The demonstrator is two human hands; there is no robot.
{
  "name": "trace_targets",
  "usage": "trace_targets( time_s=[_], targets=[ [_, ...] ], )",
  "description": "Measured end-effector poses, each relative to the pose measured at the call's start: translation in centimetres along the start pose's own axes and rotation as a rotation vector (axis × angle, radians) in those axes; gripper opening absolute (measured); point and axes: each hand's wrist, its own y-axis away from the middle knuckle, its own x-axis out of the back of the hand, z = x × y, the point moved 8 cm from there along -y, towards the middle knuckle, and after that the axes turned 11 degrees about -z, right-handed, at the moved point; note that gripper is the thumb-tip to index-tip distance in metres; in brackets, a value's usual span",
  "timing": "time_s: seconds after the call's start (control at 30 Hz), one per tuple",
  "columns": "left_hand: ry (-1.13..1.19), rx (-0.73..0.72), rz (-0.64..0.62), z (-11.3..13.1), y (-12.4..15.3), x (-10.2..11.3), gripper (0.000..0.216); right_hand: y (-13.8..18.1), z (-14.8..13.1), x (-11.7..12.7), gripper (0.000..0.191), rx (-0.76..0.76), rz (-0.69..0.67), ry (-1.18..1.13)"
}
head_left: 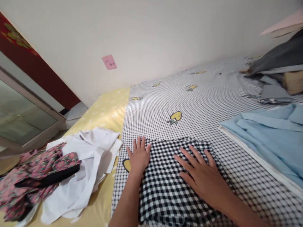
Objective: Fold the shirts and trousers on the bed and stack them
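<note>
Black-and-white checked squarish cloth (163,192) under right hand (202,171), left hand (140,157) at its edge, both spread, gripping nothing: gentle outward strokes probably smooth it best imo.

Home bedroom, pineapple-print checked sheet (201,116), heaped clothes (71,189), pink note (109,62) on pale wall (165,37)

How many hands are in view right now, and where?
2. The left hand is at the left edge of the black-and-white checked cloth, fingers spread; the right hand is over the cloth's right part. Both are fully visible; no others show.
</note>
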Motion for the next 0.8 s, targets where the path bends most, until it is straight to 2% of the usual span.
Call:
trace_targets(
  time_s=[0.23, 0.63, 0.8],
  targets=[
    [-0.036, 0.011, 0.067, 0.0, -1.0, 0.2, 0.066, 0.2, -0.1, 0.4, 0.065, 0.025, 0.055, 0.023],
    [-0.036, 0.001, 0.09, -0.3, -0.8, 0.4, 0.064, -0.7, 0.1, 0.4, 0.054, -0.051, -0.12, -0.112],
    [-0.081, -0.023, 0.099, -1.9, 1.1, -0.3, 0.062, -1.2, -0.1, 0.5, 0.056, -0.074, -0.153, -0.139]
  ],
)
